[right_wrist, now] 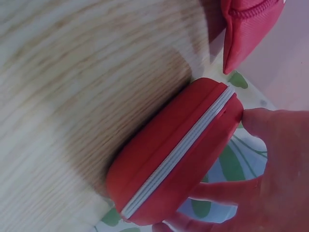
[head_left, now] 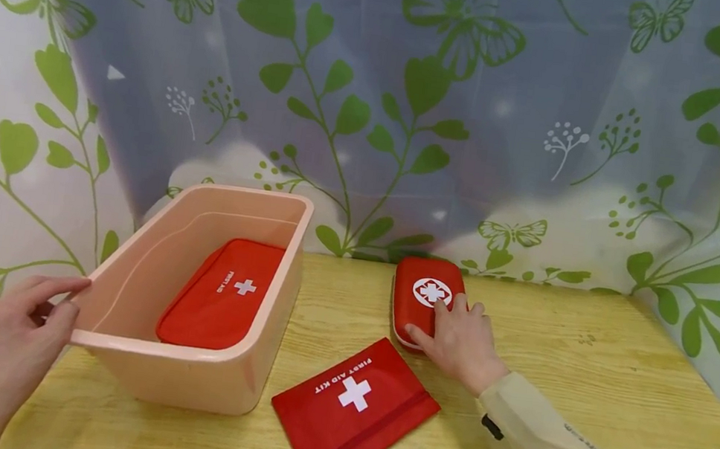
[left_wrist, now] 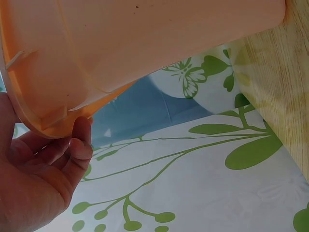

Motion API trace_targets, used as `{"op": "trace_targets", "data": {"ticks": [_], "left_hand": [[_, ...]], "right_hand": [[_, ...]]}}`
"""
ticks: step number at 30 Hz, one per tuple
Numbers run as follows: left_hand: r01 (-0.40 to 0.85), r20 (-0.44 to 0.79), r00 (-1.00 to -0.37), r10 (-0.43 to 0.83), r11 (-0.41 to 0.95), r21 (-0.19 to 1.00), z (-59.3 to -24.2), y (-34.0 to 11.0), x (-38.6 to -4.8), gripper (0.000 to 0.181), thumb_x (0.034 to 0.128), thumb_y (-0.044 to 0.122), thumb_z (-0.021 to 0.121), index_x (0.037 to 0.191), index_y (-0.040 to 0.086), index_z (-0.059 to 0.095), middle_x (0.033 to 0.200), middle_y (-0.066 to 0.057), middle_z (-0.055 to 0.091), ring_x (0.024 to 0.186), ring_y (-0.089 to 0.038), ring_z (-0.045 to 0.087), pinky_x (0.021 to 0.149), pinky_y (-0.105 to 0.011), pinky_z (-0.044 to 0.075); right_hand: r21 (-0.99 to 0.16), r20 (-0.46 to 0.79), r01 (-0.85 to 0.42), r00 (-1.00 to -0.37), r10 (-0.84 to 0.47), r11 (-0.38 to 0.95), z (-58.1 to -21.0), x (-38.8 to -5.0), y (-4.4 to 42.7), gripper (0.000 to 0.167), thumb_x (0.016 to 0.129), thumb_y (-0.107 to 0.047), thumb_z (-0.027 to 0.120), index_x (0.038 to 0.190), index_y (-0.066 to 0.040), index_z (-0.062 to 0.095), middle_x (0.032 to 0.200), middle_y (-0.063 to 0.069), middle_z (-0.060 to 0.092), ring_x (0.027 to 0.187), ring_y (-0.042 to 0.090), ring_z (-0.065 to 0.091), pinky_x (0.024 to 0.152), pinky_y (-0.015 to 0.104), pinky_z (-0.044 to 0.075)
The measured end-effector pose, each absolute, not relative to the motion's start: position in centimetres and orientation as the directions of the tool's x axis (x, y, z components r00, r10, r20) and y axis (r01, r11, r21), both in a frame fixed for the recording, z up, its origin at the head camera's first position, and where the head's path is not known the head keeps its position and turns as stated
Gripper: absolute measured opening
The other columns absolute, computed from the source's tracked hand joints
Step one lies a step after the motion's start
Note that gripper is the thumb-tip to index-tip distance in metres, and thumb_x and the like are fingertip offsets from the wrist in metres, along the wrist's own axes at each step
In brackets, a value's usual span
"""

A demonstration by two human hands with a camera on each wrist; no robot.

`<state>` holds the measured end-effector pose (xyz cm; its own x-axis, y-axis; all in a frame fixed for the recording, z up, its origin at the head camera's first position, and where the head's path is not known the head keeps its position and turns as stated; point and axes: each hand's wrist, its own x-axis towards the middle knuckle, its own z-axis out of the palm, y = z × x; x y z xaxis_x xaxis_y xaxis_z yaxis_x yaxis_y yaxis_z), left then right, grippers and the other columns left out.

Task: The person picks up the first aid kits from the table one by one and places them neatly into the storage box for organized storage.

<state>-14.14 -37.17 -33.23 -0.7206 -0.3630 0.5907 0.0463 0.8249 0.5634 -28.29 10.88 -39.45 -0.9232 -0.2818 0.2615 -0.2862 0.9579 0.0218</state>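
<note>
Wood table (head_left: 344, 301): I see L hand (head_left: 16, 332) pinching rim of pink bin (head_left: 274, 341), R hand (head_left: 463, 342) w/ fingers apart gripping red case (head_left: 411, 313)

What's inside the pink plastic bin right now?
A red FIRST AID pouch with a white cross shows inside the pink plastic bin. The bin's near and right walls hide part of it, and anything beneath it cannot be seen.

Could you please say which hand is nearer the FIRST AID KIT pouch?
The right hand, just beyond the pouch to its right; the left hand grips the bin farther left.
</note>
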Motion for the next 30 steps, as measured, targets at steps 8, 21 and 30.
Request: {"op": "trace_targets", "data": {"ticks": [8,21,30], "left_hand": [[0.086,0.619,-0.709,-0.338,0.83,0.552,-33.3,-37.2,-14.1,0.022,0.0863,0.003,0.062,0.103,0.007,0.076,0.087,0.02,0.055,0.065,0.003,0.045,0.053,-0.011,0.035],[0.086,0.621,-0.703,-0.346,0.825,0.558,-33.2,-37.2,-14.2,0.022,0.0855,0.002,0.062,0.102,0.006,0.076,0.086,0.021,0.055,0.065,0.002,0.046,0.054,-0.011,0.035],[0.09,0.618,-0.704,-0.349,0.82,0.565,-33.2,-37.3,-14.2,0.022,0.0859,0.003,0.062,0.102,0.007,0.077,0.087,0.024,0.055,0.065,0.004,0.047,0.053,-0.01,0.036]], "right_hand": [[-0.078,0.258,-0.248,-0.94,-0.221,0.966,-39.2,-29.9,12.2,0.063,0.091,-0.053,0.059,0.12,0.004,0.059,0.107,0.029,0.055,0.083,0.048,0.054,0.074,0.056,0.049],[-0.292,0.031,-0.148,-0.989,-0.145,0.945,-39.0,-33.9,12.9,0.089,0.094,-0.058,0.049,0.143,0.013,0.029,0.126,0.035,0.052,0.105,0.05,0.057,0.085,0.058,0.047],[-0.506,-0.043,-0.115,-0.986,-0.158,0.855,-39.3,-35.2,13.3,0.098,0.088,-0.058,0.06,0.146,0.01,0.019,0.121,0.028,0.057,0.1,0.036,0.058,0.088,0.047,0.046]]}}
